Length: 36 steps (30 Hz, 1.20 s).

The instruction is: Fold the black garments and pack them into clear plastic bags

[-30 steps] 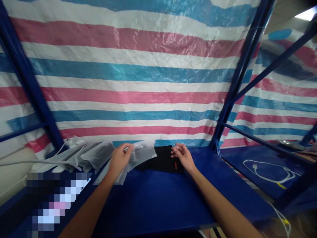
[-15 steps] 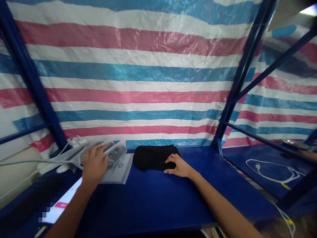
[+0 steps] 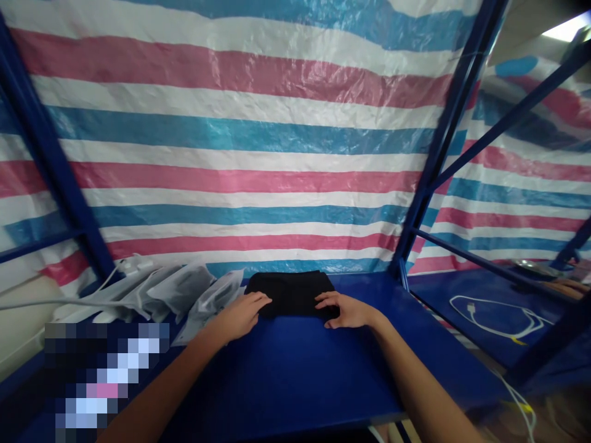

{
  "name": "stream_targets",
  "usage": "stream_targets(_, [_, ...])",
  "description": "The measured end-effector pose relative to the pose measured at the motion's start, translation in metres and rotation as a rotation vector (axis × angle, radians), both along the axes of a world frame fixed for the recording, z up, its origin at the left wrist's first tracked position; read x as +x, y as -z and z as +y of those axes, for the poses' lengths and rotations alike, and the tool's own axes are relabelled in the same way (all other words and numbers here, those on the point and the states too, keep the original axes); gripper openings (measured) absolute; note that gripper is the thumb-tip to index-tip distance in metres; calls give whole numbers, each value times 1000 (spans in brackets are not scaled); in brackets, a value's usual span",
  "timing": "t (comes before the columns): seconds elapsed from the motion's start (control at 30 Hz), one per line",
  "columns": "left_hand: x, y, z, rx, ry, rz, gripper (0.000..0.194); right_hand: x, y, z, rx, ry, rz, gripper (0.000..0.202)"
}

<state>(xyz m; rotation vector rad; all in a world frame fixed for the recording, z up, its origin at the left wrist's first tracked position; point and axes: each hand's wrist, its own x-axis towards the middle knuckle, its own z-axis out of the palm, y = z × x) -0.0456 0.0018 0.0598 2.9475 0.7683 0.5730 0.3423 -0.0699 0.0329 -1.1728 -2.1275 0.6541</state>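
black cloth (image 3: 295, 295): lies on blue table (image 3: 286, 375)
left hand (image 3: 241, 315): fingers at left end, grip unclear
right hand (image 3: 349, 310): fingers curved, thumb apart, at right end

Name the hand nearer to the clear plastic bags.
Left. The left hand is just right of the plastic bags, at the black cloth's left end; the right hand is farther off, at the cloth's right end.
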Motion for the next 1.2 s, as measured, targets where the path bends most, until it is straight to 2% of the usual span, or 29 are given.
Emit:
stream_targets(0.13, [4,9,7,40,-48,9,46,10,2,0,36,73,-45,51])
stream_targets(0.27, [6,13,2,43,-99,-1,34,17,-2,3,78,138,-112,52])
stream_targets(0.37, [6,10,-8,26,-112,-18,32,28,-11,0,30,195,-56,36])
stream_targets(0.43, [4,5,-16,14,-82,-33,30,35,-17,-4,-40,183,21,25])
stream_targets(0.5, [1,1,-26,-29,-52,-23,29,41,-22,-9,-152,129,91,22])
stream_targets(0.7, [-13,-8,-67,-221,-45,17,33,48,-31,-23,-593,-130,87,48])
stream_targets(0.77, [-15,-18,-82,-282,-43,27,29,50,-36,-29,-696,-235,99,59])
stream_targets(0.87, [-13,-48,-97,-380,-24,108,21,60,-42,-36,-763,-340,159,69])
stream_targets(0.97, [-5,-77,-92,-421,-22,170,21,70,-41,-36,-640,-284,297,60])
stream_targets(1.03, [4,-86,-76,-389,-94,137,28,72,-34,-28,-476,-137,391,54])
stream_targets(1.1, [14,-82,-54,-327,-189,77,29,67,-23,-13,-283,68,438,50])
stream_targets(1.2, [30,-59,-24,-238,-303,37,27,47,-3,13,24,351,332,38])
